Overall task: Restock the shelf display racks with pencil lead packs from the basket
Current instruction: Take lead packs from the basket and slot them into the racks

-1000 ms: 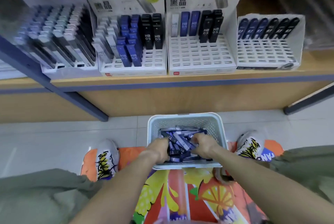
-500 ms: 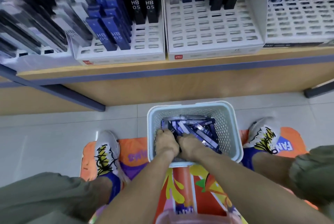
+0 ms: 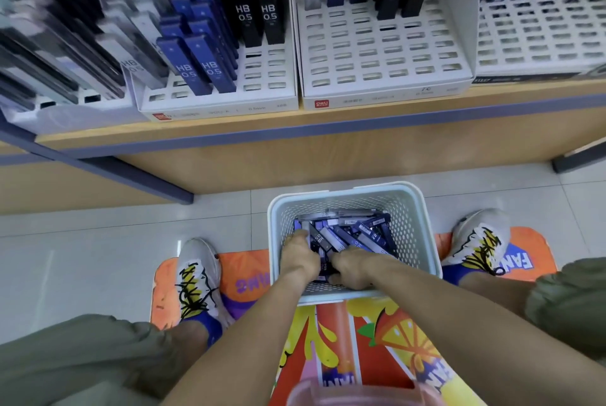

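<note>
A white perforated basket (image 3: pixel 423 225) stands on the floor between my feet, holding several blue and grey pencil lead packs (image 3: pixel 357 233). Both my hands are inside it at the near side. My left hand (image 3: pixel 300 253) curls its fingers down over packs at the basket's left. My right hand (image 3: pixel 352 266) is beside it, fingers curled round packs near the front wall. On the shelf above, the middle white rack (image 3: pixel 387 58) has mostly vacant slots and a few packs at its back. The rack left of it (image 3: pixel 262 84) holds blue and black HB 0.5 packs.
A third rack (image 3: pixel 541 41) with many vacant slots stands at the right, and a full, blurred rack (image 3: pixel 65 45) at the left. The wooden shelf edge (image 3: pixel 328 130) overhangs the tiled floor. My shoes rest on an orange printed mat (image 3: pixel 360 340). A pink object (image 3: pixel 354 392) shows at the bottom edge.
My head has dropped closer to the shelf and basket. My hands drew together from the middle of the basket toward its near left side and dug into the packs.
</note>
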### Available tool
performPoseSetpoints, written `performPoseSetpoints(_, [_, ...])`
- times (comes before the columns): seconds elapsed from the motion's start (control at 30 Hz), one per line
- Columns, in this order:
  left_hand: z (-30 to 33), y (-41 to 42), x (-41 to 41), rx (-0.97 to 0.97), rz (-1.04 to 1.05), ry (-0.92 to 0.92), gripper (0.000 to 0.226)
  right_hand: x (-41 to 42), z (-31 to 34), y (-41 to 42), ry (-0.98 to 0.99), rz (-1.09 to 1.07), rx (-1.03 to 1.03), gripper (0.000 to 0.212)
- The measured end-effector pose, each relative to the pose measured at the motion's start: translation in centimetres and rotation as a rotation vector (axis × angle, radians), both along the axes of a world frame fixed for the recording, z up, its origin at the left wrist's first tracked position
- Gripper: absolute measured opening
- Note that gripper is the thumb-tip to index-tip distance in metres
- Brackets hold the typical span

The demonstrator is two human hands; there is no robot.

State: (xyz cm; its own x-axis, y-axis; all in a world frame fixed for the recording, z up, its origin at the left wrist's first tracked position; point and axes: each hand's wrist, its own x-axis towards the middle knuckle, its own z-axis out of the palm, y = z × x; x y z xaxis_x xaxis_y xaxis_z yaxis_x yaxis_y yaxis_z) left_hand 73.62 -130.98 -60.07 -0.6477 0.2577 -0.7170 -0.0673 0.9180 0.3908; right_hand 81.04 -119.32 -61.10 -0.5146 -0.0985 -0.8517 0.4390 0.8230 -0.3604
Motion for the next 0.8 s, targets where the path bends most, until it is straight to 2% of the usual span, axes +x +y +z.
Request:
performPoseSetpoints(0.17, [0.3,-0.5,0.4,0.085,0.080,0.044,0.050,1.0,1.4,1.7,0.054,-0.190,-0.062,0.038])
performPoseSetpoints(0.3, [0.8,-0.3,1.0,0.218,0.301,0.045,0.035,1.4,2.2,2.9,0.135,-0.400,-0.112,0.036])
performPoseSetpoints(0.37, [1.1,0.1,1.3,0.270,0.503,-0.060,0.043,1.5,2.6,3.5,0.163,-0.540,-0.162,0.037])
performPoseSetpoints(0.47, [1.7,0.8,1.5,0.401,0.819,-0.335,0.071,1.4,3.7,3.5,0.185,-0.819,-0.328,0.031])
performPoseSetpoints(0.53, [2.4,1.3,1.4,0.529,0.936,-0.530,0.063,1.1,4.2,3.1,0.160,-0.983,-0.483,0.022])
performPoseSetpoints(0.6, [3.0,2.1,1.6,0.616,0.965,-0.636,0.052,0.8,4.4,2.5,0.144,-1.133,-0.614,0.031])
performPoseSetpoints(0.67, [3.7,2.9,1.7,0.649,1.003,-0.651,0.047,0.2,5.3,1.9,0.124,-1.255,-0.688,0.038])
performPoseSetpoints(0.8, [5.6,3.6,1.1,0.771,1.125,-0.644,0.037,-0.2,8.4,2.1,0.050,-1.469,-0.831,0.032])
